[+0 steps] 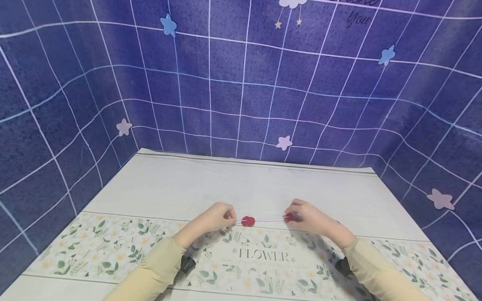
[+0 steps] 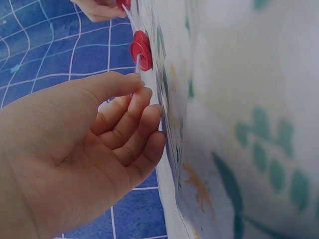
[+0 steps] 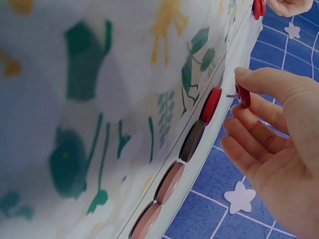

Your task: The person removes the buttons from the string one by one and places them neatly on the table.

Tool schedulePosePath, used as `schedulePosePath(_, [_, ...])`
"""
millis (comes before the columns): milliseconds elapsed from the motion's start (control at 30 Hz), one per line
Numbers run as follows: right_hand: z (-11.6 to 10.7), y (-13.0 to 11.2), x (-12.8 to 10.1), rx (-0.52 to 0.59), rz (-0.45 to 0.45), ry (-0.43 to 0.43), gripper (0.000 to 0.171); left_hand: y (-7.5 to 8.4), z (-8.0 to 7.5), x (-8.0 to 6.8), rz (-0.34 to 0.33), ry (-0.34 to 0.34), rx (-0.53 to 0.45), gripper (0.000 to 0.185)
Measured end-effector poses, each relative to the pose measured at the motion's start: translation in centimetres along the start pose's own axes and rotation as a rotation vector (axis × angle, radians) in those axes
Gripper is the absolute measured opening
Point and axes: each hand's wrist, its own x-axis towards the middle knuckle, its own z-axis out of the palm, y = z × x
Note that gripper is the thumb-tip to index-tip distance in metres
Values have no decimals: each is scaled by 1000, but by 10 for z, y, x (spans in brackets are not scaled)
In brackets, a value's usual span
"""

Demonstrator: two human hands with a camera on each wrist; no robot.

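Note:
A thin white string [image 1: 268, 218] runs taut between my hands just above the flowered tablecloth [image 1: 113, 246]. My left hand [image 1: 232, 217] pinches its left end between thumb and fingers [image 2: 130, 84]. Two red buttons [image 1: 247, 221] [image 2: 141, 50] are threaded on the string close to that hand. My right hand [image 1: 290, 215] pinches another red button [image 3: 243, 95] at the string's right end. Just under that hand a row of loose buttons lies on the cloth: a red one [image 3: 211, 105], a dark brown one [image 3: 192, 141] and two pink ones [image 3: 169, 181].
The table [image 1: 248, 179] is covered by a white cloth with a floral band printed "FLOWER". A blue gridded backdrop [image 1: 241, 83] with stars closes in the back and both sides. A black wrist mount [image 1: 187, 264] shows under each sleeve.

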Motion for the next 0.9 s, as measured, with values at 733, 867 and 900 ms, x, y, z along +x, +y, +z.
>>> schedulePosePath(733, [-4, 5, -3, -9, 52, 9, 26, -1, 1, 1, -5, 3, 8, 6])
schedulePosePath(867, [-5, 5, -3, -9, 64, 3, 26, -1, 1, 1, 0, 4, 9, 6])
schedulePosePath(900, [-6, 5, -3, -8, 65, 4, 26, -1, 1, 1, 1, 5, 10, 7])
